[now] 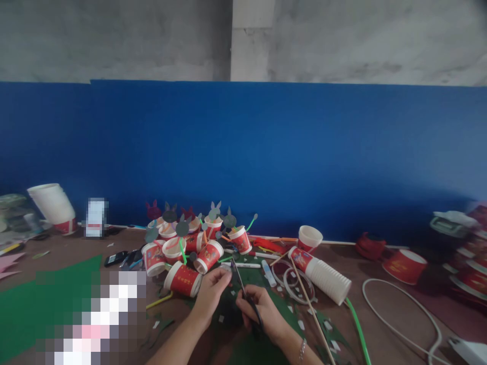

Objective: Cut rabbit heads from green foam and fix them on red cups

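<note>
My right hand (261, 310) is closed round the dark handles of a pair of scissors (243, 289), whose blades point up and to the left. Close beside the blades, my left hand (215, 289) pinches something small by its fingertips; I cannot make out what it is. Beyond my left hand, red and white paper cups (183, 279) lie and stand in a cluster, several bearing dark animal-head cutouts (182, 227). Under both hands are dark green sheets (247, 350) with small white scraps on them.
A stack of cups (323, 274) lies to the right, near a glue stick (268, 274), tape rolls (299, 285), a wooden stick (314, 314) and a white cable (426, 314). Green sheet (57, 299) covers the left side. A blue panel (243, 152) stands behind the table.
</note>
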### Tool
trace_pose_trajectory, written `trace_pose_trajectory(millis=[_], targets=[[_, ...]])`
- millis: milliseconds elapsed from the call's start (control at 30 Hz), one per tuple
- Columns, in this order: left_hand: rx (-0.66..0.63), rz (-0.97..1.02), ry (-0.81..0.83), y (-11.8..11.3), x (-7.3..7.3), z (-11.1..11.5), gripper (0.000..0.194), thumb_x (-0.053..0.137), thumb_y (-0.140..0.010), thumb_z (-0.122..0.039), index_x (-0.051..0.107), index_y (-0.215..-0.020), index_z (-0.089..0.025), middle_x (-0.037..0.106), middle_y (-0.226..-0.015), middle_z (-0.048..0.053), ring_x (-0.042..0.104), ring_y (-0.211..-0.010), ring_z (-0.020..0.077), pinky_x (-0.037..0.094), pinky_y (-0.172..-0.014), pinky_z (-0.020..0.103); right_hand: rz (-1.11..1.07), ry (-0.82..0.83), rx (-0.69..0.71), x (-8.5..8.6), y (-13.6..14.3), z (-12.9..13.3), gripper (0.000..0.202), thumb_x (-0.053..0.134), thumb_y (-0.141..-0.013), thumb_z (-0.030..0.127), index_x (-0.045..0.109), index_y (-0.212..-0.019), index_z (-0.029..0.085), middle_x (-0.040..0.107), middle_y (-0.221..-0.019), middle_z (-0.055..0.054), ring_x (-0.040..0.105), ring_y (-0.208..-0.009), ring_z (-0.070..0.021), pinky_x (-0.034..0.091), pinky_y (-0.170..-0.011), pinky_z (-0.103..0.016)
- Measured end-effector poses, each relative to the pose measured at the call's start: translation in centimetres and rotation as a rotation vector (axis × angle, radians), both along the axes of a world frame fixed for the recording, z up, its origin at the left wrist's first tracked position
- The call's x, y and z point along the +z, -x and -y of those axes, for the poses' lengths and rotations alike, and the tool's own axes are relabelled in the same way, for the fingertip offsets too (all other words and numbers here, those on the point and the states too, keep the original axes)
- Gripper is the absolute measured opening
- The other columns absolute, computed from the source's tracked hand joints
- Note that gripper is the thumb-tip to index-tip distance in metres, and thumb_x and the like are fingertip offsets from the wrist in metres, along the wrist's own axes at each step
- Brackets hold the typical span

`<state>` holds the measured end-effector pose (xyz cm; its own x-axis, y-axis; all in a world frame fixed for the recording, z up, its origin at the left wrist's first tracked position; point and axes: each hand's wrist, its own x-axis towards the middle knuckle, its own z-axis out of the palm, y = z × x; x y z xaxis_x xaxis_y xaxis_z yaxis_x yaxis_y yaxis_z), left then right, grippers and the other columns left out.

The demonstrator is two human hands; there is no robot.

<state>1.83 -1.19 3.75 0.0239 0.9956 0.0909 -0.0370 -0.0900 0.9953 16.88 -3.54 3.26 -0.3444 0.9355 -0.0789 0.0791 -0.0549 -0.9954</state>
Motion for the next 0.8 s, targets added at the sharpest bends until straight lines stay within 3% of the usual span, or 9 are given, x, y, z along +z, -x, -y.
trace_pose_trajectory(millis=[433, 800], targets=[[-0.054, -0.032, 0.004, 0.27, 0.41, 0.03, 0.028, 0.06, -0.07, -0.042, 0.054, -0.058, -0.018, 0.048, -0.057, -0.003, 0.044, -0.061, 0.0143, 0.034, -0.061, 0.024, -0.013, 0.019, 0.028, -0.25, 0.08, 0.1, 0.043, 0.066, -0.065, 0.056, 0.053, -0.069, 0.016, 0.051, -0.041, 0.006, 0.041, -0.034, -0.0063, 0.034, -0.038, -0.018], [-0.016, -0.003, 0.018, 0.37, 0.36, -0.19, 0.03, 0.061, -0.067, -0.046, 0.055, -0.057, -0.019, 0.046, -0.055, -0.004, 0.043, -0.058, 0.0137, 0.033, -0.059, 0.025, 0.009, 0.043, 0.041, -0.51, 0.02, 0.03, 0.04, 0.067, -0.065, 0.053, 0.05, -0.066, 0.017, 0.049, -0.039, 0.007, 0.041, -0.033, -0.0064, 0.033, -0.036, -0.017]])
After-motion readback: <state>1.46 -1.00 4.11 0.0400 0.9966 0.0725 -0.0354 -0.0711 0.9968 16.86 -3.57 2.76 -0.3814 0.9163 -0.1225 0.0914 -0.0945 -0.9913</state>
